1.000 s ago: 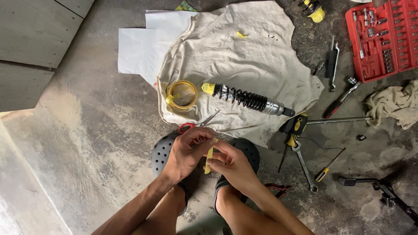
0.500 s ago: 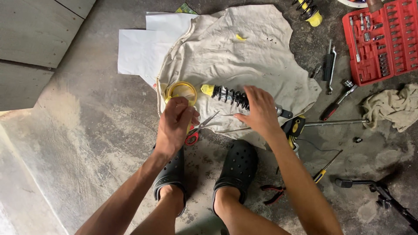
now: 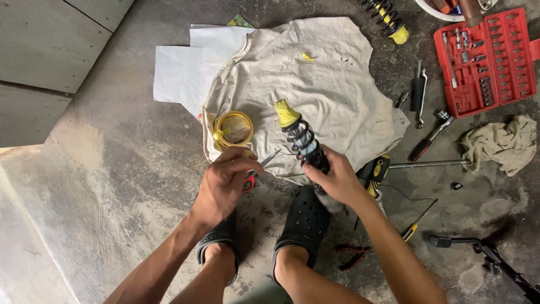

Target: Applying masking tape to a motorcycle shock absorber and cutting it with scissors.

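My right hand [image 3: 336,179] grips a black coil-spring shock absorber [image 3: 301,139] near its lower end and holds it tilted up over a beige cloth [image 3: 332,90]; its upper tip is wrapped in yellow tape. My left hand [image 3: 225,181] rests on red-handled scissors [image 3: 257,171] at the cloth's near edge, fingers curled over the handles. A roll of yellow tape [image 3: 233,128] lies on the cloth just beyond my left hand. My feet in black clogs [image 3: 304,222] stand below both hands.
A red socket set case [image 3: 488,56] lies at the upper right, with a wrench [image 3: 430,134], a rag [image 3: 500,143], a long rod [image 3: 427,164], a screwdriver [image 3: 417,220] and red pliers [image 3: 351,253] around it. A second shock absorber [image 3: 388,19] lies at the top. White paper [image 3: 183,73] sits under the cloth.
My right hand picked the shock absorber off the cloth and tilted it upright. My left hand moved from the tape roll down onto the scissors.
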